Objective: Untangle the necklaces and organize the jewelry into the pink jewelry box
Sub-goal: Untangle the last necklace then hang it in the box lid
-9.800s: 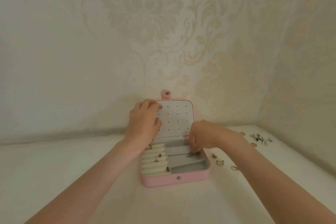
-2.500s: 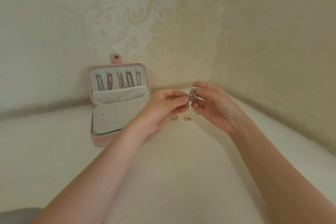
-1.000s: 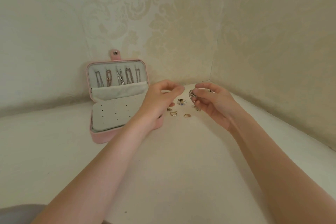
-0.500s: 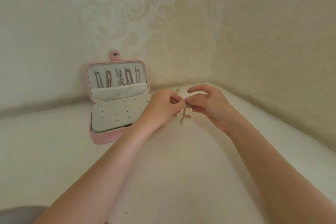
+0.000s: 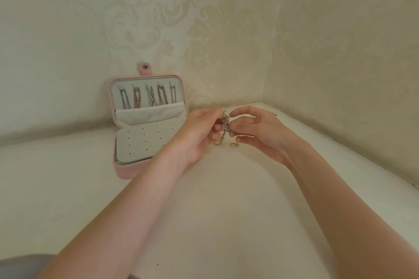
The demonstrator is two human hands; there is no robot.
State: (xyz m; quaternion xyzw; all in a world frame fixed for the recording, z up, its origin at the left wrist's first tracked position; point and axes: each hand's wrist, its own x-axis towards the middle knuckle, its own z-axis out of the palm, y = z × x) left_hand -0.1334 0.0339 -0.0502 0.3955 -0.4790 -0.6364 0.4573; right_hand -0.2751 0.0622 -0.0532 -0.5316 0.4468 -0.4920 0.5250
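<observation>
Both hands, left point(image 5: 199, 133) and right point(image 5: 260, 131), pinch the chain point(image 5: 225, 124) between their fingers point(image 5: 216, 113). It hangs up-and-down above the surface point(image 5: 226, 199), its end pointing down.

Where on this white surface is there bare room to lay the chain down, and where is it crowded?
Bare room: the surface between the forearms, and left of the jewelry box. Crowded: under the left hand and right hand holding the chain, where small rings lie.
</observation>
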